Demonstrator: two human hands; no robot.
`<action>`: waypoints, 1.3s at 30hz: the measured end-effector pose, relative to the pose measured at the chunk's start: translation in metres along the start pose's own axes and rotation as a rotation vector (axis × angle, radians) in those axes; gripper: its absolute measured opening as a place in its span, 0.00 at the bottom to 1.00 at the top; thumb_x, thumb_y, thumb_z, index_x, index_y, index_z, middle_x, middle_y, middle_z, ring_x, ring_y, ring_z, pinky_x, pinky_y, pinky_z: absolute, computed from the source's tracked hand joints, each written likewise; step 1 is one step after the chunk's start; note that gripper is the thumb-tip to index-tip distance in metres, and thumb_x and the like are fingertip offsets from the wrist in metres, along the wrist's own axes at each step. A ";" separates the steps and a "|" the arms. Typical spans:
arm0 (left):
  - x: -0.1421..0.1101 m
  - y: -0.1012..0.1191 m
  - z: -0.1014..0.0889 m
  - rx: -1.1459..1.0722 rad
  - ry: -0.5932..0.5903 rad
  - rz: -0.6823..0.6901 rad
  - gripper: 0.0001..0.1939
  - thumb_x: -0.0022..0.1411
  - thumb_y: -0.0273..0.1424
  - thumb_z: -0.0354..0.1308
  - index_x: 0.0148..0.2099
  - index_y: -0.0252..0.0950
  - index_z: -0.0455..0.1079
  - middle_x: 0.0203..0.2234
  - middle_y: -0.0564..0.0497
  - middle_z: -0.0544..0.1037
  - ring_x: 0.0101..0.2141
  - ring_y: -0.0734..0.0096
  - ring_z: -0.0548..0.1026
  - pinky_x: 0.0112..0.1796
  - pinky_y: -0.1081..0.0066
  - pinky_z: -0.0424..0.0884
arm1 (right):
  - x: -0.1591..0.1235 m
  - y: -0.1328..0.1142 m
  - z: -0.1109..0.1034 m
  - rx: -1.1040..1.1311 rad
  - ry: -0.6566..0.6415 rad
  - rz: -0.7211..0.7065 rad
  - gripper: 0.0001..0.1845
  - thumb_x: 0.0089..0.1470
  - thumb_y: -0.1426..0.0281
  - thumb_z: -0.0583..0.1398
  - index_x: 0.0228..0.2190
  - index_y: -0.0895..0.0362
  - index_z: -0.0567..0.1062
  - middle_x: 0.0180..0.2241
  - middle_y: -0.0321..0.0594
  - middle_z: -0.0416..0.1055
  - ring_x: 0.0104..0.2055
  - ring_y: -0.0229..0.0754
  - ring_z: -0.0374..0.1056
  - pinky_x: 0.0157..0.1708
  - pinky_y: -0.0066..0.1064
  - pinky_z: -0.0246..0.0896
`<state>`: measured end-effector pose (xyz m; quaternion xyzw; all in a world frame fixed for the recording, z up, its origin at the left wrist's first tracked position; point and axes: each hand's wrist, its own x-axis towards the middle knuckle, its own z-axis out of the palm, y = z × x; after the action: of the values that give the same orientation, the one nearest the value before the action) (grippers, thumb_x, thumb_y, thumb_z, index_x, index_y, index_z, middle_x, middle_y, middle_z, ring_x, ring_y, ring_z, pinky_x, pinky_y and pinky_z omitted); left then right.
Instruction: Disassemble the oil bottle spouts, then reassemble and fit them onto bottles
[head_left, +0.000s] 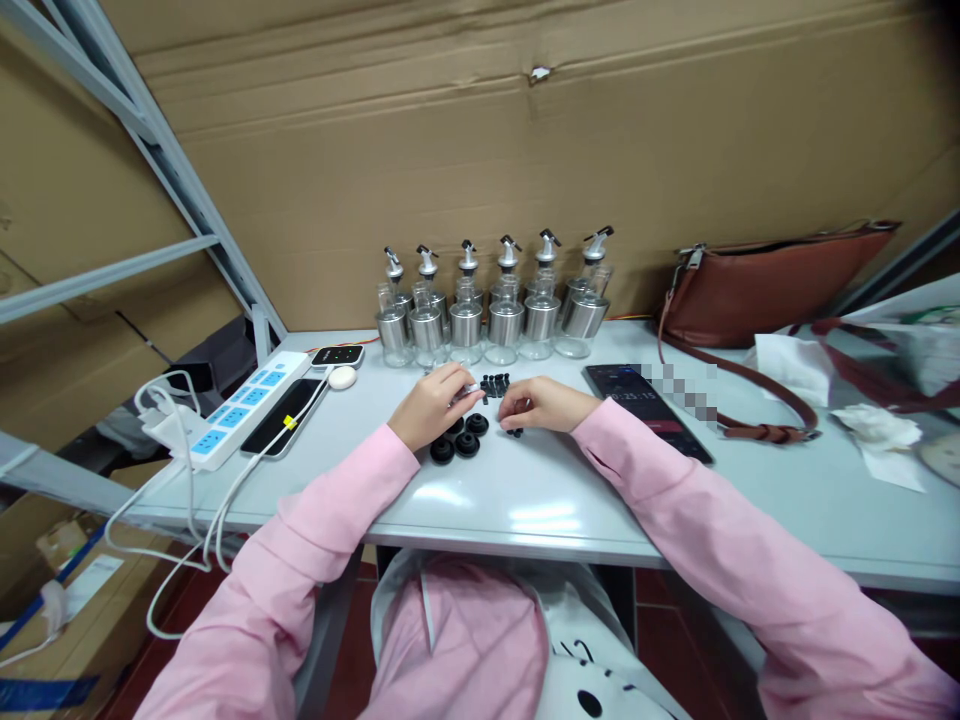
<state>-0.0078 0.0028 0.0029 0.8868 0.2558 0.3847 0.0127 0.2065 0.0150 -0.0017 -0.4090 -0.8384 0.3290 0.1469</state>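
My left hand [438, 402] is pinched around a small pale, silvery piece [472, 389], too small to name with certainty. Under and beside its wrist lie several round black stoppers [468, 444], partly covered by the hand. My right hand [541, 404] is a short way off to the right, thumb and fingertips pressed together; what they hold, if anything, is hidden. Small black parts [495, 384] lie in a cluster on the table between and beyond the hands. A few more tiny black pieces [515, 432] sit just below my right fingertips.
Glass bottles with steel bands [506, 325] stand in rows at the back, the rear ones topped with pourers [508, 250]. On the left are a power strip [238, 410], cables and a phone [283, 420]. Another phone [646, 410], a brown bag [772, 285] and tissues [876, 428] lie right.
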 end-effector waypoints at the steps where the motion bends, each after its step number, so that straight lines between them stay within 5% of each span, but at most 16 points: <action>1: 0.000 0.000 0.000 0.000 0.000 0.000 0.09 0.63 0.32 0.49 0.34 0.33 0.64 0.29 0.49 0.69 0.29 0.75 0.66 0.31 0.75 0.65 | 0.000 0.000 0.000 0.001 -0.006 -0.001 0.15 0.41 0.61 0.61 0.27 0.61 0.77 0.27 0.41 0.73 0.27 0.36 0.66 0.30 0.27 0.60; 7: -0.001 -0.001 0.000 0.002 0.003 0.001 0.09 0.64 0.33 0.49 0.34 0.33 0.64 0.29 0.49 0.69 0.29 0.75 0.67 0.31 0.74 0.65 | 0.000 0.004 -0.002 -0.047 -0.010 0.014 0.15 0.44 0.61 0.60 0.27 0.61 0.78 0.25 0.39 0.73 0.27 0.37 0.65 0.30 0.27 0.59; 14: 0.000 0.000 0.000 0.003 0.001 0.006 0.09 0.64 0.33 0.49 0.34 0.33 0.64 0.29 0.50 0.69 0.27 0.76 0.66 0.31 0.74 0.65 | 0.009 0.007 0.007 -0.301 0.285 -0.212 0.16 0.55 0.72 0.51 0.39 0.58 0.76 0.39 0.47 0.70 0.41 0.44 0.64 0.44 0.36 0.58; 18: 0.000 0.000 0.000 0.003 -0.006 -0.001 0.09 0.63 0.33 0.49 0.34 0.33 0.64 0.29 0.49 0.69 0.29 0.75 0.67 0.32 0.74 0.66 | 0.016 0.018 0.015 -0.486 0.354 -0.144 0.19 0.55 0.75 0.49 0.44 0.59 0.74 0.43 0.50 0.68 0.44 0.49 0.62 0.44 0.42 0.58; 39: -0.001 -0.001 0.001 0.007 -0.019 -0.013 0.08 0.63 0.33 0.49 0.34 0.33 0.63 0.30 0.49 0.69 0.29 0.75 0.67 0.32 0.75 0.65 | 0.020 0.025 0.018 -0.413 0.274 -0.263 0.22 0.49 0.82 0.51 0.39 0.55 0.78 0.35 0.47 0.69 0.39 0.44 0.66 0.44 0.38 0.63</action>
<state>-0.0079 0.0030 0.0009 0.8889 0.2627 0.3751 0.0144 0.1993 0.0345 -0.0325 -0.3586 -0.9058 0.0709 0.2141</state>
